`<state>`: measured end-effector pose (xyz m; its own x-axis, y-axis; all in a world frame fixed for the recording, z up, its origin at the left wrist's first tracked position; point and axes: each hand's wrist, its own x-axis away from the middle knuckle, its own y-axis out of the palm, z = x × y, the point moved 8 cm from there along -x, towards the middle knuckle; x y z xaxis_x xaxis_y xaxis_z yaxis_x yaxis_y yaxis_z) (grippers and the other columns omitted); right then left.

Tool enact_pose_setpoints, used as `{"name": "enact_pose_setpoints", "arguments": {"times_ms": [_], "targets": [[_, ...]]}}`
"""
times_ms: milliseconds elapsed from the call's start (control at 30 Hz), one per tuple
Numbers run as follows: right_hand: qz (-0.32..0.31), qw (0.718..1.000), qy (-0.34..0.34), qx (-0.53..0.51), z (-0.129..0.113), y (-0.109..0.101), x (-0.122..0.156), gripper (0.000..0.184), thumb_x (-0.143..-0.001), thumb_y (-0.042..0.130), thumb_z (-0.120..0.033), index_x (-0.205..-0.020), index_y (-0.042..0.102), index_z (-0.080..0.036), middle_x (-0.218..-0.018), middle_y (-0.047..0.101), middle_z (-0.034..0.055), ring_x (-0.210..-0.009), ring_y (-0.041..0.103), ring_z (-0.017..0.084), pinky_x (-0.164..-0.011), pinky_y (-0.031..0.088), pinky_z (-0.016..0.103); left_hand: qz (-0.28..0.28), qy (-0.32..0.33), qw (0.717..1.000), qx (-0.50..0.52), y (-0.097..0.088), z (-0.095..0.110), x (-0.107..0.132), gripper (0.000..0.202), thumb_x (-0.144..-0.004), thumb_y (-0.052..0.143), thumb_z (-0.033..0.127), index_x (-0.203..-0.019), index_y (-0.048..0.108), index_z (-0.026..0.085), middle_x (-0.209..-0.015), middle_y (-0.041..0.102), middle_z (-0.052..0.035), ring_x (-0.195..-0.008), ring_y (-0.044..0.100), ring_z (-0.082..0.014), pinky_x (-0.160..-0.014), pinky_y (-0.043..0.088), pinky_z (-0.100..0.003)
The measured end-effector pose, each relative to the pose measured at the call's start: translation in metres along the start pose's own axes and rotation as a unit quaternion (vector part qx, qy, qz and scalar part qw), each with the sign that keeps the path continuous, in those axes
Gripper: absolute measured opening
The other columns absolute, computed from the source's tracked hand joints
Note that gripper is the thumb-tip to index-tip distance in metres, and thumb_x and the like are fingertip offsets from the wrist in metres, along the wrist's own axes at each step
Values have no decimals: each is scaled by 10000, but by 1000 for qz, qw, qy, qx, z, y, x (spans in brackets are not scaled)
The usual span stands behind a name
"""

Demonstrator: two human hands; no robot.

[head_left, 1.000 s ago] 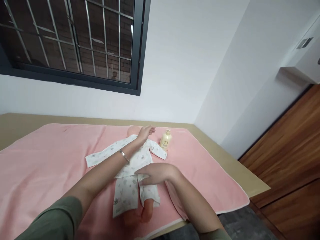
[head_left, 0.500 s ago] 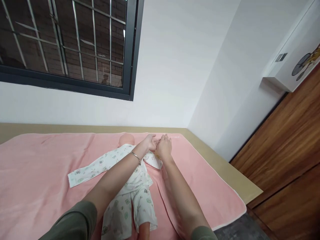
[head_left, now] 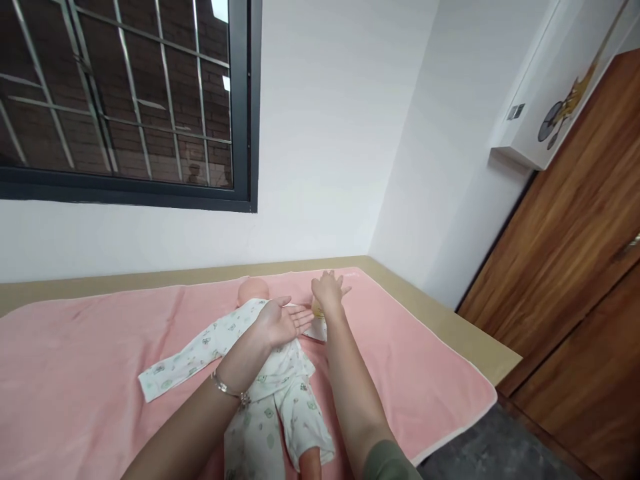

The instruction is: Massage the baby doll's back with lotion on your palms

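Note:
A baby doll in a white printed sleepsuit lies on its back on a pink blanket. My left hand hovers palm up over the doll's chest, fingers stretched out and holding nothing. A bracelet sits on that wrist. My right hand rests on top of a cream lotion bottle beside the doll's shoulder, with its fingers spread. The hand hides most of the bottle. The two hands are a short way apart.
The blanket covers a tan table that stands against a white wall under a barred window. A wooden door is at the right. The table's right corner and the dark floor are close by.
My right hand left the doll's hip and went to the bottle. My left hand drew back from the doll's far sleeve and turned palm up. The view swung to the right.

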<state>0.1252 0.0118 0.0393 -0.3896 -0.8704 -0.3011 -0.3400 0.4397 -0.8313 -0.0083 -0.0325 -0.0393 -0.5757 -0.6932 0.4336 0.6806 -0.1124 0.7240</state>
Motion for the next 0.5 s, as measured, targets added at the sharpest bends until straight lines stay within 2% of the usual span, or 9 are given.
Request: {"name": "enact_pose_setpoints", "arguments": {"times_ms": [33, 100, 133, 200, 233, 300, 367, 500], "targets": [[20, 999, -9, -26, -11, -8, 4, 555, -934, 402, -267, -1464, 456, -110, -1586, 331, 197, -1491, 191, 394, -1128, 194, 667, 0, 15, 1000, 11, -1, 3, 13, 576, -977, 335, 355, -1441, 363, 15, -1234, 627, -272, -1092, 680, -290, -899, 536, -397], [39, 992, -79, -94, -43, -17, 19, 549, -958, 386, -276, -1483, 435, -122, -1587, 335, 190, -1502, 208, 333, -1171, 197, 584, -8, 37, 999, 19, 2, 10, 39, 579, -996, 279, 405, -1438, 390, 48, -1238, 636, -250, -1114, 671, -282, -921, 524, -402], [23, 982, -130, -132, -62, -17, 31, 542, -976, 375, -294, -1493, 423, -137, -1587, 343, 176, -1503, 228, 293, -1190, 200, 530, -19, 46, 999, 18, 6, 12, 51, 584, -1002, 245, 432, -1425, 417, 68, -1228, 647, -235, -1113, 671, -282, -929, 520, -414], [-48, 953, -227, -196, -98, -9, 62, 538, -1010, 352, -365, -1509, 403, -172, -1587, 358, 140, -1500, 254, 243, -1211, 189, 473, -64, 77, 995, 12, 17, 18, 72, 569, -1007, 212, 448, -1381, 487, 119, -1194, 678, -189, -1099, 675, -281, -947, 517, -440], [-75, 940, -259, -211, -111, -7, 79, 543, -1020, 341, -402, -1517, 391, -189, -1595, 347, 124, -1510, 227, 242, -1221, 156, 488, -93, 101, 991, 10, 23, 22, 81, 542, -1007, 222, 434, -1358, 518, 146, -1177, 692, -162, -1093, 677, -278, -960, 515, -447], [-77, 926, -299, -218, -128, -10, 109, 570, -1032, 323, -456, -1533, 362, -188, -1626, 274, 112, -1535, 110, 262, -1228, 56, 542, -133, 159, 978, 13, 30, 32, 98, 483, -1000, 264, 388, -1330, 557, 192, -1147, 711, -116, -1083, 680, -266, -984, 512, -449], [-87, 909, -339, -226, -140, -15, 138, 616, -1034, 312, -502, -1550, 323, -165, -1649, 188, 113, -1540, 30, 273, -1229, 15, 557, -123, 208, 970, 17, 25, 45, 111, 468, -991, 286, 374, -1325, 568, 209, -1121, 721, -100, -1068, 686, -263, -992, 517, -455], [-149, 870, -388, -264, -153, -19, 180, 720, -1021, 313, -581, -1591, 182, -162, -1664, 80, 91, -1540, -16, 264, -1241, 6, 546, -43, 247, 968, 3, 3, 64, 130, 510, -993, 248, 421, -1322, 572, 206, -1106, 717, -101, -1091, 676, -275, -992, 528, -481]]}}
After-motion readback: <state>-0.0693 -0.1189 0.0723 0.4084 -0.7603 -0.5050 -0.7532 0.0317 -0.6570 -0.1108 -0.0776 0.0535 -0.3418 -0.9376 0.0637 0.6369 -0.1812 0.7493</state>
